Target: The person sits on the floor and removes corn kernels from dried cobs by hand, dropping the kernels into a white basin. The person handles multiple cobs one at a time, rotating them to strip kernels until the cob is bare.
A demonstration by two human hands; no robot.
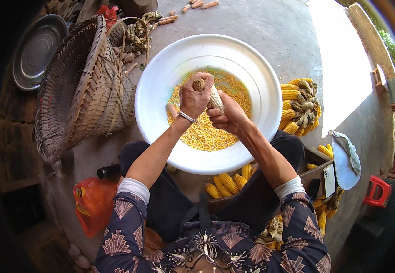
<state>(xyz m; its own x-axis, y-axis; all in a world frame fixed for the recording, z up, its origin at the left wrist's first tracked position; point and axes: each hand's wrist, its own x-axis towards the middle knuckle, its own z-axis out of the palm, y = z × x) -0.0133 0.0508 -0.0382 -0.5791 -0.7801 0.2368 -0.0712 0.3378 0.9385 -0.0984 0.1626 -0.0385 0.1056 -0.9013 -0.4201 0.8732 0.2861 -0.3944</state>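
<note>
Over a wide white basin, my left hand is closed in a fist around a cob, whose brown end shows at the top. Beside it, my right hand grips a pale, mostly bare corn cob. That cob's upper end meets the left fist, and the exact contact is hidden by the fingers. Loose yellow corn kernels cover the basin's bottom below both hands. Another stripped cob lies among them at the left.
Left stands a woven basket, near a round metal tray and a red plastic bag. Corn ears lie bundled on the right and below the basin. A phone and red stool are farther right.
</note>
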